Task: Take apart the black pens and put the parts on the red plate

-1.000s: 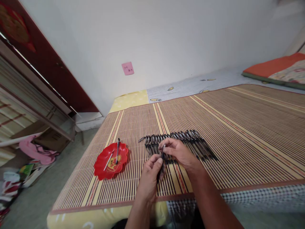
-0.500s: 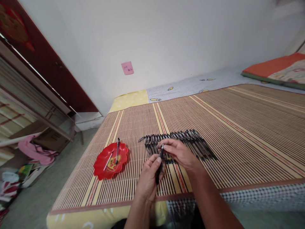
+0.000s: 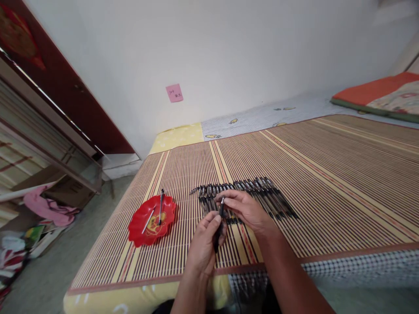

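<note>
My left hand [image 3: 204, 244] grips the barrel of a dark pen [image 3: 218, 226] that points up and away from me. At the pen's upper end my right hand [image 3: 246, 210] pinches its silver tip. Both hands hover low over a striped bamboo mat [image 3: 327, 174], just in front of a row of several dark pens [image 3: 262, 196] lying side by side. To the left a red scalloped dish [image 3: 152, 220] rests on the mat, holding a dark pen part [image 3: 161, 206] and a thin white refill [image 3: 149, 220].
The mat covers a bed whose near edge [image 3: 147, 296] lies close to me. A folded orange quilt [image 3: 376, 93] rests at the far right. A pink note [image 3: 174, 93] sticks on the white wall. Left of the bed are a dark cabinet [image 3: 59, 87] and floor clutter [image 3: 42, 209].
The right hand's fingers shifted slightly along the pen's upper end, baring the silver tip. The left hand kept its grip in nearly the same place.
</note>
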A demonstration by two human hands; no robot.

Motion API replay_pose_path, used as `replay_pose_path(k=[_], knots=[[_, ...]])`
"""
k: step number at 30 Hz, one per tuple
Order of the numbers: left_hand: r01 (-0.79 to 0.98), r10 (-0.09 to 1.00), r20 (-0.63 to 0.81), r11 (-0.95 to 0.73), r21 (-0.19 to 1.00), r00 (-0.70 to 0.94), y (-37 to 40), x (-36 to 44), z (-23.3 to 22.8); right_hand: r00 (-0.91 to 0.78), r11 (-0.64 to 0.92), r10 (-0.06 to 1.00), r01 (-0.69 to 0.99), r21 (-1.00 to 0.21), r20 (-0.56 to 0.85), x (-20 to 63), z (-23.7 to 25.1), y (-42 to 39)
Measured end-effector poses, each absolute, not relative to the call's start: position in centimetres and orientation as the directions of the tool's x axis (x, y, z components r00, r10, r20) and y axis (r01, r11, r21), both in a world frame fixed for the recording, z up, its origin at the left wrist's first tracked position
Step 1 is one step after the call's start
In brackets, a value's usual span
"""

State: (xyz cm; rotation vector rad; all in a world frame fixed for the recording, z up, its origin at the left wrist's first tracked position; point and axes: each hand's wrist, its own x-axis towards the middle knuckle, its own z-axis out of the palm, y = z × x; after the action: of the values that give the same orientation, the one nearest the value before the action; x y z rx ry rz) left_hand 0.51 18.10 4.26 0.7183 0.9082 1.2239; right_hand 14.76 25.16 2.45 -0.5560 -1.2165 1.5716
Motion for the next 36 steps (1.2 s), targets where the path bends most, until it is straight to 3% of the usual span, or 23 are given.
replay_pose_path(k=[13, 24, 31, 36], knots=[[-0.477, 0.973, -0.216, 0.226, 0.849, 0.077, 18.06, 0.5, 4.3, -0.409, -0.019, 0.892, -0.456, -0.89, 0.19, 14.62, 2.68, 25.02], [-0.471, 0.975, -0.202, 0.222, 0.854, 0.093, 18.17, 0.56, 4.21, -0.372, 0.038, 0.906, -0.399, -0.916, 0.199, 14.71, 1.99, 25.48], [-0.482, 0.973, -0.219, 0.23, 0.846, 0.079, 18.0, 0.61, 4.27, -0.387, -0.027, 0.906, -0.464, -0.886, 0.175, 14.58, 2.68, 25.11], [-0.48, 0.974, -0.216, 0.224, 0.849, 0.072, 18.05, 0.6, 4.21, -0.382, 0.024, 0.904, -0.405, -0.914, 0.193, 14.81, 2.6, 25.07]])
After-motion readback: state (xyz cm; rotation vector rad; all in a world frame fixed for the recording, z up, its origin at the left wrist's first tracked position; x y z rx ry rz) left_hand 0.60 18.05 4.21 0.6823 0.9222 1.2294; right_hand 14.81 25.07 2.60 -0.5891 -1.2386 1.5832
